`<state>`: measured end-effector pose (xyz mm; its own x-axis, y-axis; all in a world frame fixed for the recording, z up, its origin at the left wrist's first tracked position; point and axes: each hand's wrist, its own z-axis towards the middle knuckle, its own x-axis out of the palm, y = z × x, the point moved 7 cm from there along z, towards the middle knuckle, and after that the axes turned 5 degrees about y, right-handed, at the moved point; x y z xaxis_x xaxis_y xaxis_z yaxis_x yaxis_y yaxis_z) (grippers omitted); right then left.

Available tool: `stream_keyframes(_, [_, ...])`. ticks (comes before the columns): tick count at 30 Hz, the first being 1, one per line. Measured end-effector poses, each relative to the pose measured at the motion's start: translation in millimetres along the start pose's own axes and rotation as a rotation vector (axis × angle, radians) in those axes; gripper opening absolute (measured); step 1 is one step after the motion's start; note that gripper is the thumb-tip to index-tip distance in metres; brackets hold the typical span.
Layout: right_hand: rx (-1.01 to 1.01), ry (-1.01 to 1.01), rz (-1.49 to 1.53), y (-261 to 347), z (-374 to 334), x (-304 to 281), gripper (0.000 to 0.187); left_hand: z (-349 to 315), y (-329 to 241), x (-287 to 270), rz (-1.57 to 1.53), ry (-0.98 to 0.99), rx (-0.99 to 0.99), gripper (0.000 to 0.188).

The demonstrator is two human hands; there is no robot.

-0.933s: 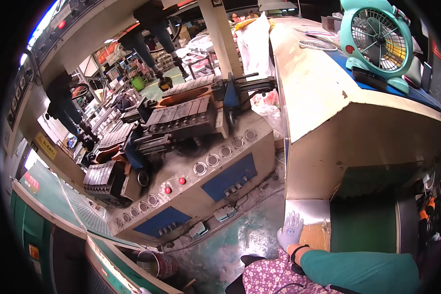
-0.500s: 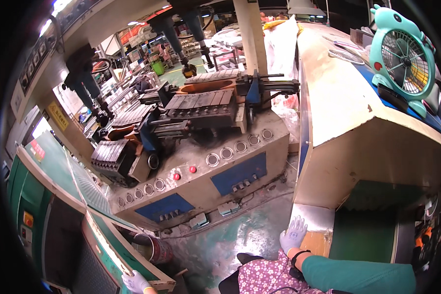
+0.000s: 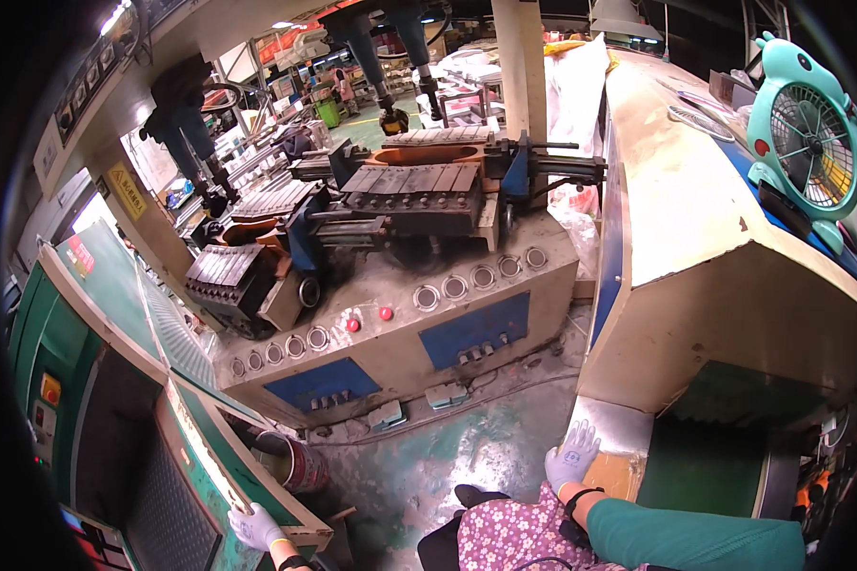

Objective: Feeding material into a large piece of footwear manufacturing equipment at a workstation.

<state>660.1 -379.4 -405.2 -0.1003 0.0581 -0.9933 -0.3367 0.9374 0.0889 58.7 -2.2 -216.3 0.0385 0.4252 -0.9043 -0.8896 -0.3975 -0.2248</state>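
Note:
Both my hands wear pale grey gloves. My left hand lies on the worn pale edge of the green machine frame at the lower left, its fingers stretched over that edge, though partly hard to make out. Off to the right, my right hand rests flat with fingers spread, at the front corner of the beige machine housing. Under and beside it are a bare metal strip and a brown patch. Neither hand holds anything. A dark green conveyor belt runs just right of my right hand.
Ahead stands a two-station press machine with clamped metal blocks, round gauges and two red buttons. A bucket sits on the floor near the left machine. A turquoise fan stands atop the right housing.
My left hand has moved further up and into view along the green frame's edge. The view has shifted slightly, while my right hand stays on the housing corner.

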Motion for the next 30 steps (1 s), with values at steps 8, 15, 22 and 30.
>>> stream_keyframes(8, [-0.002,0.023,0.016,1,0,-1,0.082,1,1,-2,0.0,-0.05,0.017,0.04])
stream_keyframes(15, [-0.003,0.01,0.015,1,-1,-1,0.081,-2,-4,-9,-0.01,-0.009,-0.004,0.037])
stream_keyframes(22, [0.005,0.021,-0.002,2,-1,-3,0.081,0,0,-7,0.003,0.015,-0.018,0.039])
stream_keyframes(30, [0.004,0.022,0.006,2,-2,-4,0.081,-3,-4,-9,0.014,0.019,-0.022,0.043])
